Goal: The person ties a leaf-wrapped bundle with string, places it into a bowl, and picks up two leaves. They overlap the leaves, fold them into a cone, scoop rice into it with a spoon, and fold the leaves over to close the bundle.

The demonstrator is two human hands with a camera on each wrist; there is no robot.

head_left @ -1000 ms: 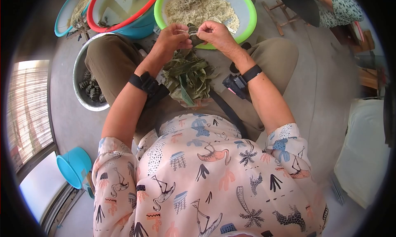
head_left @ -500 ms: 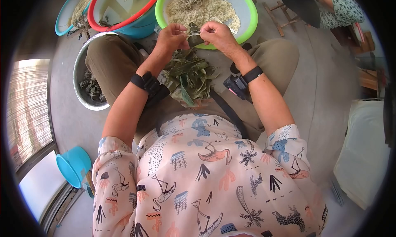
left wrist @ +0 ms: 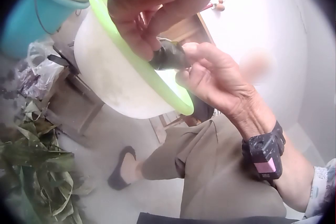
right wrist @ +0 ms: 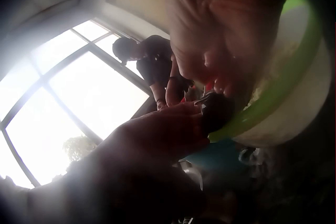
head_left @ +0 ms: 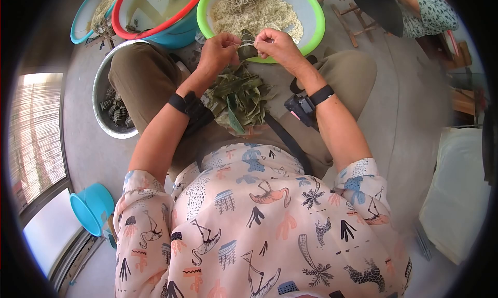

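A dark-green leaf-wrapped zongzi (head_left: 247,48) stands point-up between the two hands, bound with pale string (head_left: 248,41). My left hand (head_left: 218,51) holds the zongzi from its left side with curled fingers. On the other side my right hand (head_left: 279,47) pinches the string between thumb and fingers, close against the leaf. In the left wrist view the zongzi (left wrist: 169,57) spans the gap between both hands' fingertips. The right wrist view is dark, with the zongzi (right wrist: 216,112) partly covered by fingers. Below the hands lies a heap of loose leaves (head_left: 241,98).
A green-rimmed basin (head_left: 320,28) of rice with a bundle of string stands just beyond the hands. Left of it is a red-rimmed tub (head_left: 155,34) of cloudy water. A metal basin (head_left: 99,90) holds several tied zongzi. Another person (head_left: 433,17) sits at the far right.
The zongzi has turned more upright and shows more of its leaf and string. Both hands have shifted slightly right, still close together around it.
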